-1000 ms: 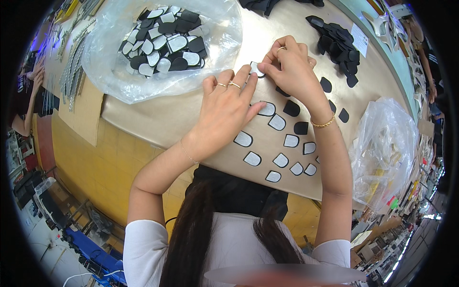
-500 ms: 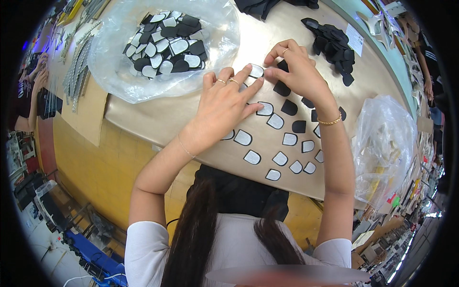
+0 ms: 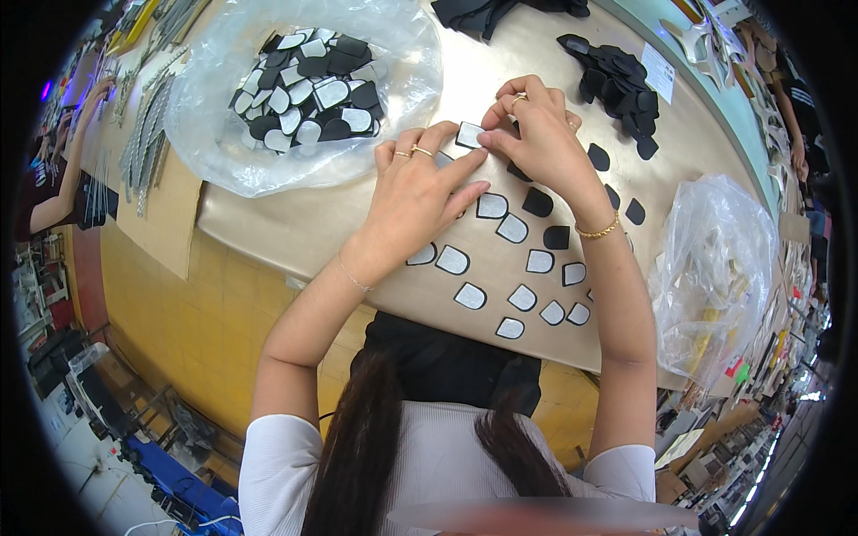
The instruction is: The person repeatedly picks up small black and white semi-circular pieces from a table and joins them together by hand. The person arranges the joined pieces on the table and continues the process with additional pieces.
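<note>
the step in hand looks like aligning a white facing on a black backing; the small white, black-edged, d-shaped flat patch [image 3: 467,135] is on the broad, tan, smooth-topped table [image 3: 295,219], between the fingertips of the two hands, its straight end toward the left; the right hand [image 3: 541,134] has thumb and forefinger drawn close together at the patch's right end, the thumb over its edge, though whether that grip pinches or only presses cannot be told; the left hand [image 3: 411,183] is spread, fingers loosely bent, fingertips beside the patch, with nothing seen clasped in its grip; other white, black-edged patches [image 3: 512,228] lie singly nearer the person, with plain black d-shaped pieces [image 3: 538,202] beside them; a clear plastic bag [image 3: 214,147] of mixed black and white patches is to the left; the next move seems to call for squaring the facing within its border, then light, even thumb pressure while the left fingertips steady the patch.
</note>
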`<state>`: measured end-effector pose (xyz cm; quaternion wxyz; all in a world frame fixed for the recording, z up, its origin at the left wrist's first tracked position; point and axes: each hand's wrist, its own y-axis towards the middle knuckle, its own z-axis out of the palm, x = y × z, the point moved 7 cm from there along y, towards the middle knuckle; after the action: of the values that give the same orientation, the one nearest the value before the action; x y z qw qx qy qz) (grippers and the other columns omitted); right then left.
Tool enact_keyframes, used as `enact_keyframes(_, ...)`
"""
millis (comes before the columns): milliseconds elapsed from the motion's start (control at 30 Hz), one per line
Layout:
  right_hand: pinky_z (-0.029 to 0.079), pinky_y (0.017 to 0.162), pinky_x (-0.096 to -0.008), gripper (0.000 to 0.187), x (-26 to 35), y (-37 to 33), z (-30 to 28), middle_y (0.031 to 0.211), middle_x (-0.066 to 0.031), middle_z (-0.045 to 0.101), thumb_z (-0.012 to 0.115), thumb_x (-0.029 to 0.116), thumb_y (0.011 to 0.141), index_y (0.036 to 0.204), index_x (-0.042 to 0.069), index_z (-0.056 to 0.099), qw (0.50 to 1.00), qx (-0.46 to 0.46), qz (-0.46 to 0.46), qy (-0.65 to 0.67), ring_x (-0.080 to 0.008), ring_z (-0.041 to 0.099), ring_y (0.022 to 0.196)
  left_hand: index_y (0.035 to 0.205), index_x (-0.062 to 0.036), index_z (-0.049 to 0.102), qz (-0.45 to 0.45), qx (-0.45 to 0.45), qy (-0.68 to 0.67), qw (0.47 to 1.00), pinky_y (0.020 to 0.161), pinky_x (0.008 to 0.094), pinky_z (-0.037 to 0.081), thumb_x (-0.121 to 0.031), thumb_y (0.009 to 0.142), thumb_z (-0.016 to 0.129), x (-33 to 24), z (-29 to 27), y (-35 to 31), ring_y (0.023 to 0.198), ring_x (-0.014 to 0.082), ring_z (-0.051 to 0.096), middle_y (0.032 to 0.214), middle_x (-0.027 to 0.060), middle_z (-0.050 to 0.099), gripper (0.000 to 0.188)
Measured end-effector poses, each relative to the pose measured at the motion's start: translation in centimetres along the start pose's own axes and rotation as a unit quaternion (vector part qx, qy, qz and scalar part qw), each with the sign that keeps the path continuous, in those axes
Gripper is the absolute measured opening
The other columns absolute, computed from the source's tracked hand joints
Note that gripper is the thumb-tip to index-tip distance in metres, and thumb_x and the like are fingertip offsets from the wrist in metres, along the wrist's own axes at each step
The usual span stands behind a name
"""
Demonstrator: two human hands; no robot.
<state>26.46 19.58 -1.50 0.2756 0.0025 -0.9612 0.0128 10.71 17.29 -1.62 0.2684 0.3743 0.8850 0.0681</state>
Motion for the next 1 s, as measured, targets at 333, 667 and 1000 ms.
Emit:
enact_keyframes(333, 0.034, 0.097, -0.0464, 0.017, 0.1, 0.0, -0.7, 0.121, -0.0041, 0.059, 0.078, 0.026, 0.082, 0.09, 0.011, 0.077, 0.998, -0.028, -0.019, 0.045, -0.0269, 0.048, 0.117, 0.115, -0.0238, 0.075, -0.003, -0.011, -0.007, 1.0, 0.094, 0.0414, 0.032, -0.033, 0.087, 0.074, 0.0, -0.1, 0.0, 0.114, 0.0279, 0.049, 0.119, 0.007, 0.057, 0.029)
enact_keyframes(667, 0.047, 0.093, -0.0376, 0.022, -4.4, -2.9, -3.7, 0.115, -0.0086, 0.06, 0.077, 0.027, 0.085, 0.088, 0.006, 0.073, 0.99, 0.009, 0.053, 0.13, -0.0268, 0.054, 0.109, 0.116, -0.0213, 0.074, 0.008, -0.026, -0.011, 1.0, 0.094, 0.0432, 0.032, -0.029, 0.085, 0.076, -0.3, -0.2, -0.1, 0.115, 0.0281, 0.049, 0.12, 0.0076, 0.058, 0.032)
enact_keyframes(1000, 0.033, 0.097, -0.0487, 0.018, -4.9, -5.4, -2.4, 0.12, -0.0016, 0.059, 0.076, 0.027, 0.082, 0.081, 0.008, 0.075, 0.99, -0.016, 0.119, 0.08, -0.0267, 0.046, 0.118, 0.125, -0.0136, 0.065, 0.113, 0.067, -0.004, 0.991, 0.099, 0.0454, 0.033, -0.032, 0.086, 0.075, -3.8, 0.5, -0.1, 0.119, 0.0256, 0.053, 0.13, 0.005, 0.059, 0.044)
